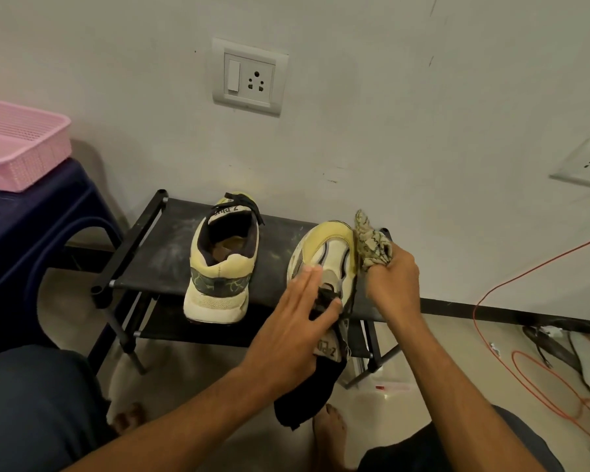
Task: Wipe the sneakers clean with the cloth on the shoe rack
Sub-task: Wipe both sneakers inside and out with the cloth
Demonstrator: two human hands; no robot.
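Two pale yellow and white sneakers are on the black shoe rack (157, 253). The left sneaker (220, 264) stands with its heel toward me. The right sneaker (324, 257) is tilted up over the rack's front edge, toe pointing away. My left hand (297, 321) holds it near the laces, fingers straight along its side and thumb over the laces. My right hand (394, 281) grips a bunched patterned cloth (372, 243) pressed against the sneaker's right side. A dark sock or fabric (307, 393) hangs below the sneaker.
A pink basket (17, 144) sits on a dark blue stool (31, 226) at the left. Wall sockets (249, 76) are above the rack. An orange cable (511, 356) and other cords lie on the floor at the right. My knees and bare feet are in front.
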